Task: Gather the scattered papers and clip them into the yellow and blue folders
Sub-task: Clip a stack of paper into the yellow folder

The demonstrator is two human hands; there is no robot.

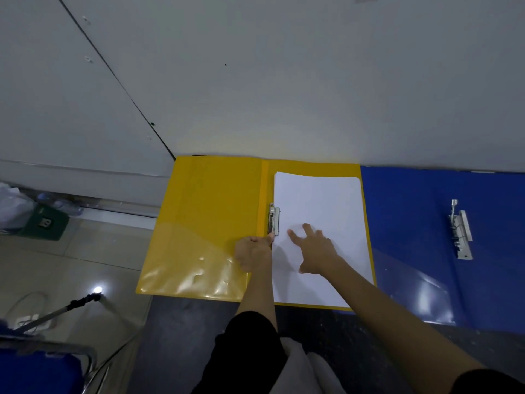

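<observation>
No text, label, brand or number can be read on anything in view.

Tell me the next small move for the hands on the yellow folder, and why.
Probably press the clip shut with the left hand: its fingers already grip the clip's near end, the paper stack lies squared against it, and the right hand holds the sheets flat.

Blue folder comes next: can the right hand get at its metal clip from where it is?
Probably yes. The right hand rests flat on the papers, holding nothing, and the blue folder lies open beside it with its clip uncovered.
</observation>
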